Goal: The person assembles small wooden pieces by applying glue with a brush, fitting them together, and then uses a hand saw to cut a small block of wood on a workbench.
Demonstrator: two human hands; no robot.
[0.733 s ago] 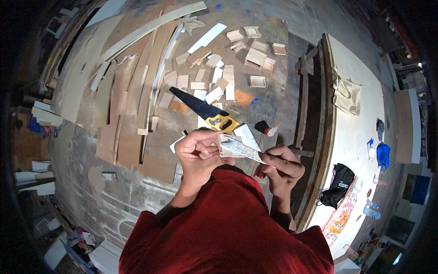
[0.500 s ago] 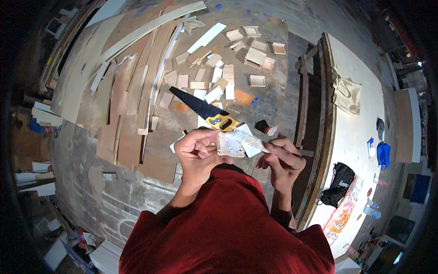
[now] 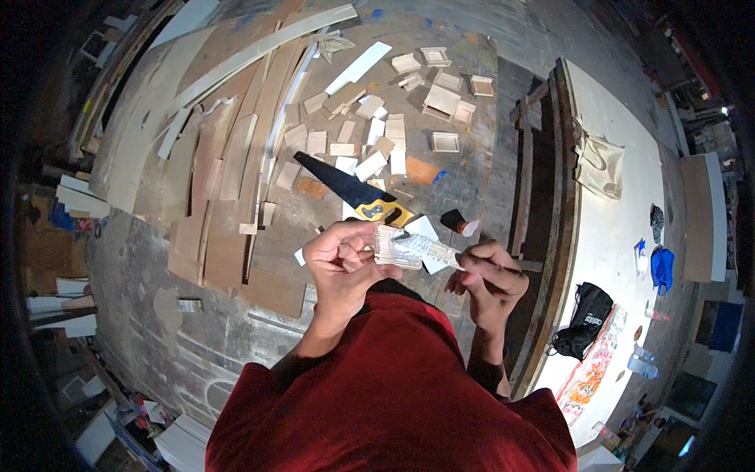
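My left hand [image 3: 338,256] is closed on the edge of a small wooden box piece [image 3: 384,253] with raised sides, held up in front of my chest. Between the thumb and fingers of my right hand [image 3: 494,275] is a pale, shiny strip [image 3: 434,248]; its exact kind is unclear. The strip's far end overlaps the inner face of the box piece, where a small dark spot shows. Just beyond my hands a handsaw [image 3: 338,181] with a black blade and yellow handle lies on the work surface. A white piece [image 3: 429,265] lies partly behind the strip.
Several small wooden boxes [image 3: 442,101] and offcuts [image 3: 370,164] lie scattered beyond the saw. Long boards [image 3: 236,157] are piled at left. On the right stands a white-topped table [image 3: 609,228] bearing a cloth bag [image 3: 602,167] and a black drawstring bag [image 3: 583,315]. A small dark object [image 3: 453,220] lies near my right hand.
The strip, blurred before, is sharper now and sits slightly lower, turned a little across the box piece. Both hands stay in nearly the same places and keep their holds.
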